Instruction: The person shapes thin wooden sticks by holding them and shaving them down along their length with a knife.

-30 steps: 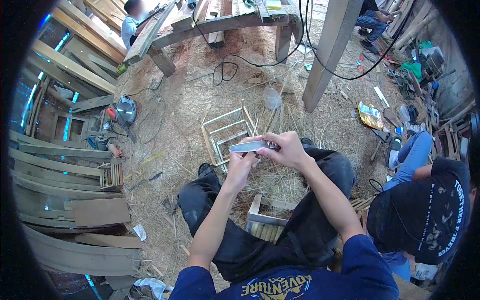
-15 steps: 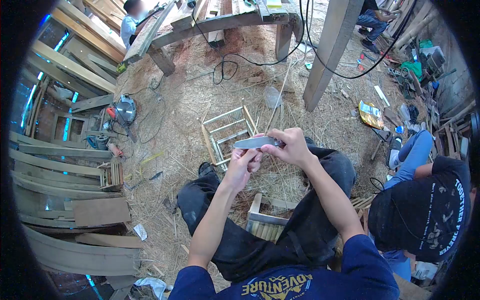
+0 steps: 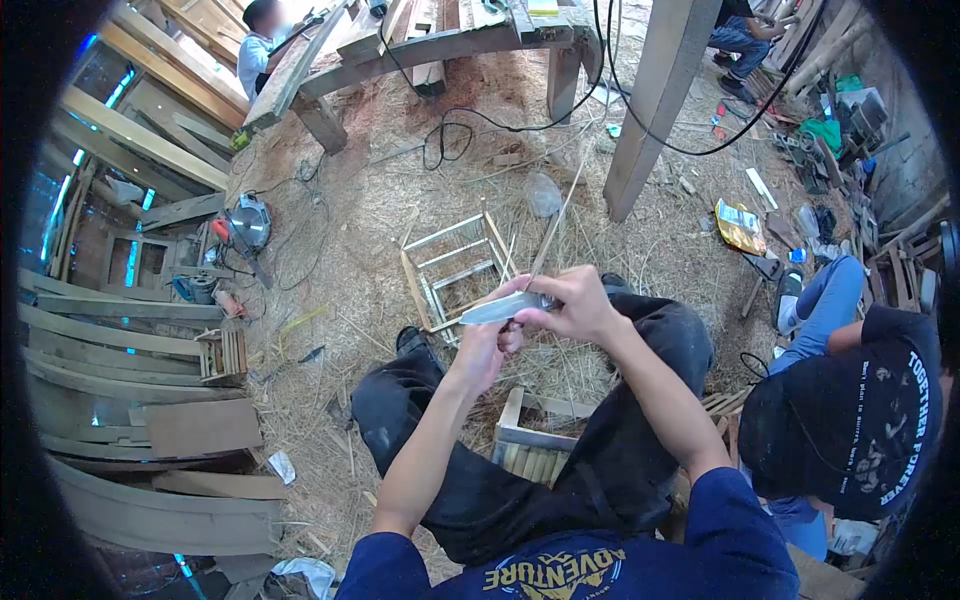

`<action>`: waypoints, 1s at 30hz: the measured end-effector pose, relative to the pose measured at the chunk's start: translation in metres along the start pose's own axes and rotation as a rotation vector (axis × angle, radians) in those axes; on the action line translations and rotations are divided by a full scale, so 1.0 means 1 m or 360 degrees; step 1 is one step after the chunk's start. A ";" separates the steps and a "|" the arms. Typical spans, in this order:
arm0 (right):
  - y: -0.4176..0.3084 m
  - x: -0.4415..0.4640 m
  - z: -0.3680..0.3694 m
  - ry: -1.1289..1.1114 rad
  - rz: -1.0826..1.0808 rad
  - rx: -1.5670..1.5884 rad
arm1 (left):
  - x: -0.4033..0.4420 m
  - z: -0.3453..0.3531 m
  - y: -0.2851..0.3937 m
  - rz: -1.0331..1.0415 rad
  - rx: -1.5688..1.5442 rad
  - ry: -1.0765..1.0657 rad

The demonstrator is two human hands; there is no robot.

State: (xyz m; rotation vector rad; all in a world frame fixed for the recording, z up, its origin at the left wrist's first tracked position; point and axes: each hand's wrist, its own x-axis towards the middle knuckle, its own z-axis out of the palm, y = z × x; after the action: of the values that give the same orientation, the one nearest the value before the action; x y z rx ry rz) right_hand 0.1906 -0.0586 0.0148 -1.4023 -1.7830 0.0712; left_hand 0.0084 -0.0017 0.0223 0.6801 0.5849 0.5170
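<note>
My right hand (image 3: 580, 303) is closed on a knife, its broad grey blade (image 3: 497, 309) pointing left across my left fingers. Closed below the blade, my left hand (image 3: 482, 348) grips a long thin strip (image 3: 553, 230), probably bamboo or cane, which rises away from me past my right fingers. The blade lies against or very near the strip; the exact contact is hidden by my fingers. Beyond my hands, a small wooden frame with slender rails (image 3: 460, 262) rests on the floor. Another slatted wooden piece (image 3: 530, 455) sits between my legs.
Straw-like shavings cover the floor. A circular saw (image 3: 248, 222) lies to the left near stacked planks (image 3: 120, 318). Ahead stand a wooden bench (image 3: 440, 62) and a post (image 3: 655, 110) with a black cable. A person in a black shirt (image 3: 845, 420) sits close on my right.
The knife and both hands have shifted slightly downward, and the blade tip is now lower and farther left. The strip's far end has swung a little to the right.
</note>
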 end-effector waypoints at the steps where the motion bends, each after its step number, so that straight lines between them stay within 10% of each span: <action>1: 0.000 0.005 -0.005 -0.0007 -0.0007 -0.0022 | -0.001 -0.004 -0.001 0.0028 -0.0018 -0.0045; 30: 0.014 0.006 -0.005 0.0020 0.0113 -0.0131 | -0.007 -0.012 0.007 -0.0064 0.0060 -0.0161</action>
State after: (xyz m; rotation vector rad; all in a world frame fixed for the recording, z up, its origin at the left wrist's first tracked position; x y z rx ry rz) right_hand 0.2042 -0.0502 0.0140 -1.5217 -1.7431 0.0266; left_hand -0.0059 0.0038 0.0224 0.7244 0.5130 0.4323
